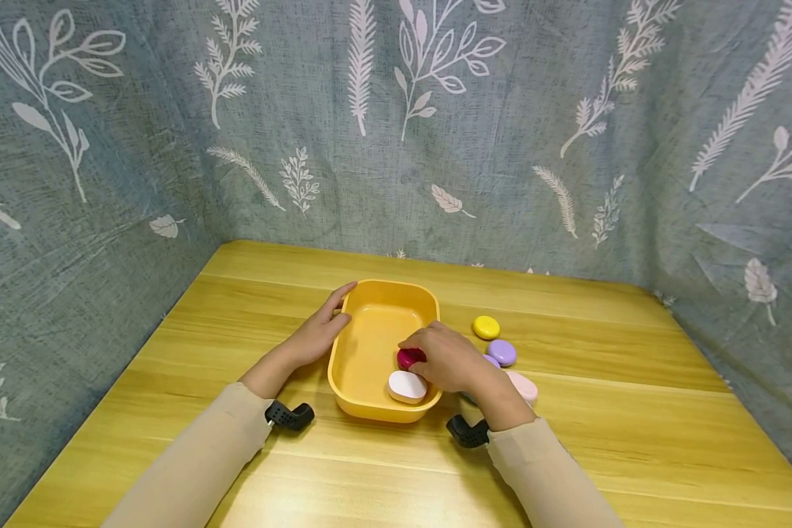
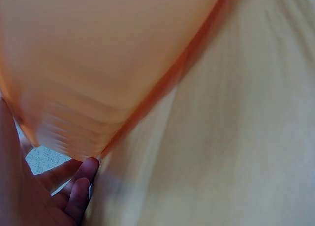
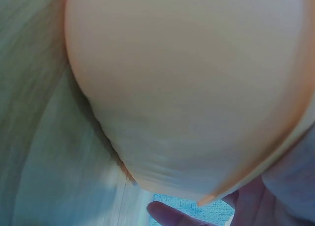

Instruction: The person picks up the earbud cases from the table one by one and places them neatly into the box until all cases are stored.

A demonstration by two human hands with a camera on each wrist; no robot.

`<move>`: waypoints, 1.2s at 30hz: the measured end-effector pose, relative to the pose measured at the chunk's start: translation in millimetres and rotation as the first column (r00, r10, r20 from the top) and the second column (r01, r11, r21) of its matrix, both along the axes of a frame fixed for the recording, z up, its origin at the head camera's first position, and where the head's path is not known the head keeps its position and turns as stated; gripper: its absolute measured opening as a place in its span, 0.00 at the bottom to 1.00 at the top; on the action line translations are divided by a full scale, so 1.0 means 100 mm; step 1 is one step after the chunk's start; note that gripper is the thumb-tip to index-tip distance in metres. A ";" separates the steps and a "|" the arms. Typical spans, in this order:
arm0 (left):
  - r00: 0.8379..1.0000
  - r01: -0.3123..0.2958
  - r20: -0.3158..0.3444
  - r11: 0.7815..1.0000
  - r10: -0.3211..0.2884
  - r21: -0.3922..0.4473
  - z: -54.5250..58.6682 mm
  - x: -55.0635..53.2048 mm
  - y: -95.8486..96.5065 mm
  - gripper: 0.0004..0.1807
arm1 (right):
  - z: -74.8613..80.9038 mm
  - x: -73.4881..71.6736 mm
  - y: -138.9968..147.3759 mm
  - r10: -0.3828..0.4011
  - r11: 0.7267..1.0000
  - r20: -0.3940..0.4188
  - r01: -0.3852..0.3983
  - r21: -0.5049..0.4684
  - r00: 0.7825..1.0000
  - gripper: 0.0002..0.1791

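Note:
A yellow rectangular tub (image 1: 366,359) stands on the table in front of me. My left hand (image 1: 315,336) holds its left side, thumb at the rim; in the left wrist view its fingers (image 2: 78,194) lie against the outer wall. Reaching over the tub's right rim, my right hand (image 1: 450,359) pinches a small magenta rounded piece (image 1: 409,358) inside the tub. Just nearer to me, a white oval piece (image 1: 406,386) lies in the tub's front right corner. The right wrist view shows mostly the tub's outer wall (image 3: 182,88), with a finger (image 3: 170,215) below it.
Right of the tub lie a glossy yellow round piece (image 1: 486,327), a lilac one (image 1: 502,353) and a pale pink oval one (image 1: 523,386). Another lilac piece (image 1: 493,360) is partly hidden behind my right hand. A patterned grey-blue cloth (image 1: 383,183) surrounds the wooden table (image 1: 633,425).

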State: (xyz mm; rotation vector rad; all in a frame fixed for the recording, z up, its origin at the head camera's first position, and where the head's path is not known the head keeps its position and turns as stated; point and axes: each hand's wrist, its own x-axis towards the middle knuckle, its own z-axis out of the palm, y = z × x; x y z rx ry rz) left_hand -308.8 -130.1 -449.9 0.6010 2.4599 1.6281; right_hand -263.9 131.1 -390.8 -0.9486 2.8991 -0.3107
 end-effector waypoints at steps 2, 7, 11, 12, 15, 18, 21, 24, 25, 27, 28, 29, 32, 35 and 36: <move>1.000 0.000 0.000 1.000 0.000 0.000 0.00 0.00 0.00 0.30 | 0.00 0.00 0.00 -0.002 1.000 0.003 0.002 -0.003 1.000 0.16; 1.000 0.015 -0.011 1.000 -0.015 0.004 0.01 0.00 0.00 0.30 | 0.01 0.00 -0.01 -0.009 1.000 0.016 0.009 -0.007 1.000 0.16; 1.000 0.012 -0.005 1.000 -0.012 0.002 0.01 0.00 -0.01 0.30 | 0.02 0.01 -0.01 -0.034 0.999 0.034 0.034 0.003 0.999 0.18; 1.000 0.012 -0.002 1.000 -0.012 0.002 0.01 0.00 -0.01 0.30 | 0.02 0.02 -0.01 -0.044 0.999 0.041 0.044 0.003 0.998 0.18; 1.000 0.007 0.002 1.000 -0.007 0.000 0.00 0.00 -0.01 0.30 | 0.01 0.02 -0.01 -0.066 0.998 0.052 0.067 0.000 0.996 0.17; 1.000 0.008 -0.004 1.000 -0.008 -0.002 0.00 0.00 -0.01 0.30 | 0.01 0.03 -0.01 -0.077 0.997 0.048 0.077 -0.008 0.996 0.14; 1.000 0.009 -0.009 1.000 -0.009 -0.002 0.00 0.00 -0.01 0.30 | 0.01 0.03 -0.01 -0.081 0.997 0.040 0.081 -0.013 0.996 0.11; 1.000 0.004 -0.007 1.000 -0.004 -0.003 0.00 0.00 -0.01 0.30 | 0.01 0.03 -0.01 -0.082 0.997 0.036 0.082 -0.011 0.996 0.11; 1.000 0.004 -0.007 1.000 -0.004 -0.003 0.00 0.00 -0.01 0.30 | 0.01 0.03 -0.02 -0.082 0.997 0.036 0.083 -0.008 0.996 0.11; 1.000 0.005 -0.006 1.000 -0.005 -0.005 0.00 0.00 -0.01 0.30 | 0.01 0.03 -0.02 -0.082 0.997 0.034 0.082 -0.005 0.996 0.11; 1.000 0.004 -0.004 1.000 -0.004 -0.006 0.00 0.00 -0.01 0.30 | 0.00 0.02 -0.02 -0.082 0.997 0.034 0.083 -0.004 0.996 0.11; 1.000 0.005 -0.003 1.000 -0.005 -0.006 -0.01 0.00 -0.01 0.30 | 0.00 0.02 -0.02 -0.083 0.997 0.035 0.083 -0.003 0.996 0.10; 1.000 0.006 -0.003 1.000 -0.006 -0.005 -0.02 -0.01 -0.01 0.30 | 0.00 0.01 -0.02 -0.083 0.997 0.033 0.083 -0.002 0.996 0.09; 1.000 0.009 -0.007 1.000 -0.009 -0.003 -0.02 -0.02 -0.01 0.30 | 0.00 0.01 -0.02 -0.085 0.996 0.037 0.085 -0.005 0.996 0.09; 1.000 0.009 -0.008 1.000 -0.009 -0.003 -0.02 -0.02 -0.01 0.30 | 0.00 0.01 -0.02 -0.085 0.996 0.038 0.085 -0.007 0.996 0.09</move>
